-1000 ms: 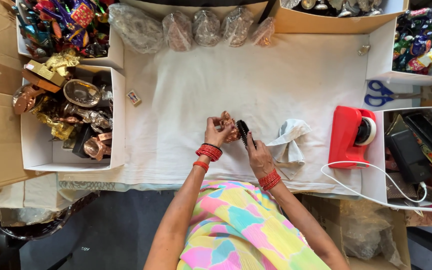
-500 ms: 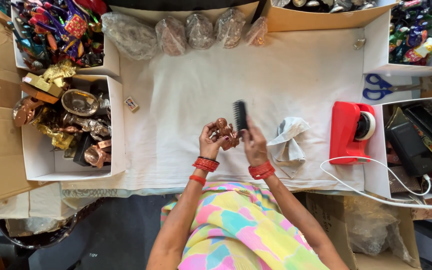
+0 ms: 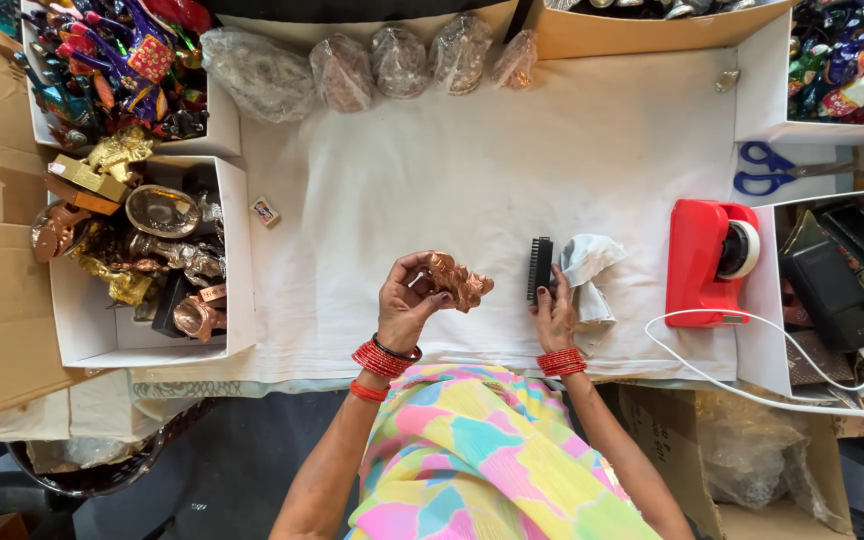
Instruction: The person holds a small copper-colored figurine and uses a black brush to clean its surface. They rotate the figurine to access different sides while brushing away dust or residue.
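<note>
Two hands are at work over the white cloth [image 3: 472, 170], and we place everything else from the red tape dispenser [image 3: 709, 262] at that cloth's right edge. Well to the left of the dispenser, the left hand [image 3: 410, 300] holds a small copper-coloured figurine [image 3: 458, 281] above the cloth, its fingers curled and clamped on the piece with the thumb on top. Between that figurine and the dispenser, the right hand [image 3: 555, 314] rests on the cloth with its fingertips on the lower end of a black brush [image 3: 540, 268]; the fingers lie close together, and we cannot tell whether they truly grip the handle. Just left of the dispenser, touching the brush, sits a crumpled white rag [image 3: 588, 272].

Above the dispenser lie blue-handled scissors [image 3: 767, 170]. A white cable [image 3: 752, 385] loops below it.

Far left of the dispenser, an open white box [image 3: 237, 270] holds gold and copper metal pieces, and beyond it another white box [image 3: 214, 120] is packed with bright multicoloured items. Between the lower box and the figurine, a tiny square label-like card [image 3: 265, 211] lies flat on the cloth, too small for us to make out. Along the cloth's far edge, up and left of the dispenser, stand five clear plastic bags [image 3: 342, 72] of brownish contents in a row.
</note>
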